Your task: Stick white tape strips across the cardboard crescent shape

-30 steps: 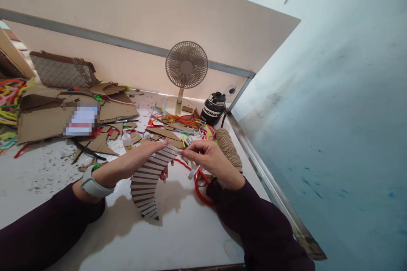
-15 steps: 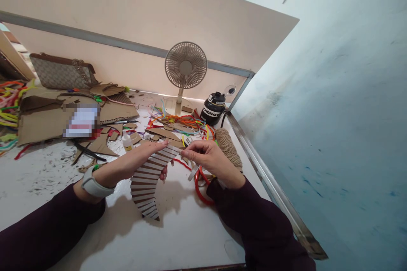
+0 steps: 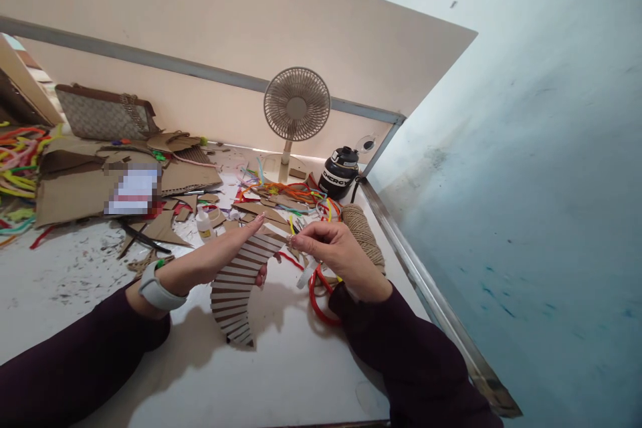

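A curved, crescent-shaped piece of cardboard (image 3: 233,287) with white strips across it hangs above the table, its pointed lower end down. My left hand (image 3: 221,254) supports it from the left, thumb along the top edge and fingertips showing beneath. At its upper right end, my right hand (image 3: 328,247) pinches the end of a white strip (image 3: 277,233) between thumb and forefinger. Below that hand lie red-handled scissors (image 3: 315,304), partly covered by the wrist, and a small whitish roll or strip (image 3: 305,274) I cannot make out clearly.
Twine spool (image 3: 362,234), black jar (image 3: 338,174) and small fan (image 3: 297,107) stand toward the back right. Cardboard scraps (image 3: 165,227), a small glue bottle (image 3: 204,224) and colourful pipe cleaners (image 3: 291,192) litter the table. A handbag (image 3: 105,114) leans at the back left; a wall borders the right.
The view has shifted slightly, so everything sits a little further right. Both hands keep their hold on the crescent and strip, with barely any movement.
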Tool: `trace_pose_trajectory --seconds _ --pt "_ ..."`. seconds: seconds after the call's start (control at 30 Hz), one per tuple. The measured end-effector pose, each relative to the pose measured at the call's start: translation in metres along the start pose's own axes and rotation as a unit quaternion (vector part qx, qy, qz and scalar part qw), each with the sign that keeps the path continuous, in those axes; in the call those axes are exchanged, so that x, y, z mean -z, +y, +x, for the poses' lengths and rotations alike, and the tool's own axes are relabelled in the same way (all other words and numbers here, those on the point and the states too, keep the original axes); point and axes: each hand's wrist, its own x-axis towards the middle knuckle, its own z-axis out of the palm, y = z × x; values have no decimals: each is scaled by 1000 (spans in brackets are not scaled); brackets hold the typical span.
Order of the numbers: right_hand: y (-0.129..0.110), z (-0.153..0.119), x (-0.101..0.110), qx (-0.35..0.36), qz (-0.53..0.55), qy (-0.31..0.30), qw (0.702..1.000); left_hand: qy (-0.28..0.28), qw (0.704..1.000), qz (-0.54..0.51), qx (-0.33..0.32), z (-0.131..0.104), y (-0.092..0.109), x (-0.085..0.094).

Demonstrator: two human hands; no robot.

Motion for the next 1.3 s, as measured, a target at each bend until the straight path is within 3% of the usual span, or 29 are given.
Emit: trace_pose_trajectory --seconds 1.3 --pt "5 3 3 -13 -39 -25 999 -4 998 59 -25 -3 5 0"
